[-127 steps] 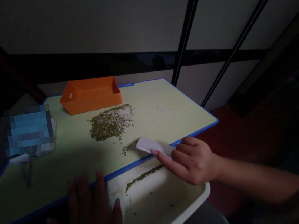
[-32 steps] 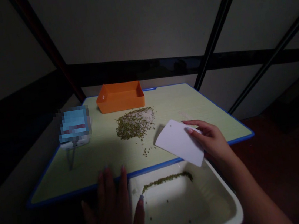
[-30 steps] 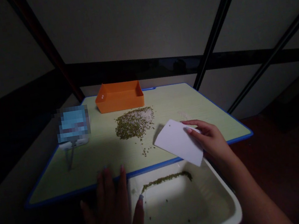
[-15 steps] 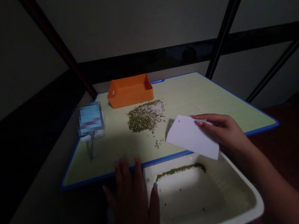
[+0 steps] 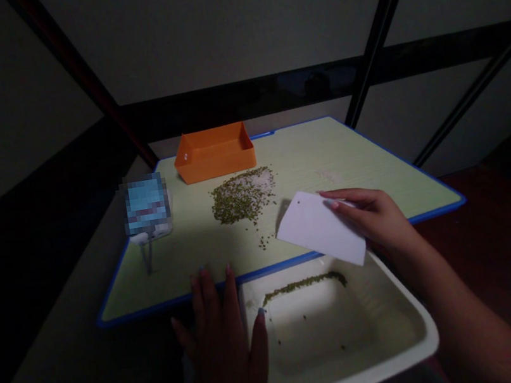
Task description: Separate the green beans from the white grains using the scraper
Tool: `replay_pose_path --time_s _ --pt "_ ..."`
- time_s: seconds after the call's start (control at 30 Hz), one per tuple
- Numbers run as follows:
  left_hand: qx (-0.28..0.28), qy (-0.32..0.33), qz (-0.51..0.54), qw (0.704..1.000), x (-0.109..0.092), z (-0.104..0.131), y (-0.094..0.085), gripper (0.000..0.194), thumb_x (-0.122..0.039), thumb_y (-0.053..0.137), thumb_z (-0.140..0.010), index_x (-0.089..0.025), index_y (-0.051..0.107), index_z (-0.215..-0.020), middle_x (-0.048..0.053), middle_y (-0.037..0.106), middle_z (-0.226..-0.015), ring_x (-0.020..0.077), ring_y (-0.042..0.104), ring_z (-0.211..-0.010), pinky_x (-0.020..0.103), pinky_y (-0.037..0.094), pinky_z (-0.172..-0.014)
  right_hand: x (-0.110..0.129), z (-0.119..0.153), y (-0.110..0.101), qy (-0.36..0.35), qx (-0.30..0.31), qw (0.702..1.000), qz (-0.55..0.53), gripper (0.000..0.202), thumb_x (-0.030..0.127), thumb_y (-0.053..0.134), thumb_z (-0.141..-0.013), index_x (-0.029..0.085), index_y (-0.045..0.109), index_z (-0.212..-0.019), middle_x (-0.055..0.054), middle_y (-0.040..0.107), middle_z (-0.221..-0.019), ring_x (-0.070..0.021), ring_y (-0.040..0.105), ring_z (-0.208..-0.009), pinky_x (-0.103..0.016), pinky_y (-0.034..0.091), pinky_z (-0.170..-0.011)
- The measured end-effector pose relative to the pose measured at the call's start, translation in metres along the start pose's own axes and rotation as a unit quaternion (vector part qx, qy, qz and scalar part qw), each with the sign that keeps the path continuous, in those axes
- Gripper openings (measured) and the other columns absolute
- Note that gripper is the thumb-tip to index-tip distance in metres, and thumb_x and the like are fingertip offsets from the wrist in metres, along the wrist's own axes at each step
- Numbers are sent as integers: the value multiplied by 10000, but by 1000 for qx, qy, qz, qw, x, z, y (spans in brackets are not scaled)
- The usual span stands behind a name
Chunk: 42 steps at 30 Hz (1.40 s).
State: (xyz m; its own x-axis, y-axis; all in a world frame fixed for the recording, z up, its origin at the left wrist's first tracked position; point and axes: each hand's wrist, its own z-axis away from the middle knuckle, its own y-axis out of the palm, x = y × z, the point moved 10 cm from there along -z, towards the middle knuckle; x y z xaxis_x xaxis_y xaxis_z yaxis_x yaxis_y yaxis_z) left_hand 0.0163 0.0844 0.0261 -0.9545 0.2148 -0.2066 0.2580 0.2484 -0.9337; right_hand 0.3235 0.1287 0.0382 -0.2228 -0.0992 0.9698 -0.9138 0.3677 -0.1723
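My right hand (image 5: 379,214) pinches a white dough scraper (image 5: 321,226), a flat card with a small hole near one corner, tilted over the table's near edge. Below it stands a white basin (image 5: 424,336), with a line of small green beans (image 5: 302,283) along the far side of its floor and a few loose ones elsewhere. My left hand (image 5: 222,337) is spread, its thumb over the basin's left rim and its fingertips by the table edge. On the table lies a pile of green beans mixed with white grains (image 5: 240,197), left of the scraper.
An orange open box (image 5: 217,165) stands at the back of the pale green table (image 5: 367,168), which has a blue edge. At the left is a blurred-out blue item (image 5: 146,204) with a thin stand. A few white grains (image 5: 327,175) lie right of the pile.
The whole view has shifted slightly, so everything sits a little further left and higher. Both hands and the scraper keep nearly the same places relative to the table and basin.
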Motion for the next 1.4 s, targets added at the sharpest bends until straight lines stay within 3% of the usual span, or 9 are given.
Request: replay_pose_path --time_s 1.4 --pt "23 -1 -1 1000 3 -2 3 535 -334 289 -977 -245 220 -1500 160 155 -1656 259 58 -1549 715 163 -1178 1 -1 0 -5 2 1000 10 257 376 726 -792 267 792 -1016 -79 776 -1087 -257 709 -955 -403 549 -759"
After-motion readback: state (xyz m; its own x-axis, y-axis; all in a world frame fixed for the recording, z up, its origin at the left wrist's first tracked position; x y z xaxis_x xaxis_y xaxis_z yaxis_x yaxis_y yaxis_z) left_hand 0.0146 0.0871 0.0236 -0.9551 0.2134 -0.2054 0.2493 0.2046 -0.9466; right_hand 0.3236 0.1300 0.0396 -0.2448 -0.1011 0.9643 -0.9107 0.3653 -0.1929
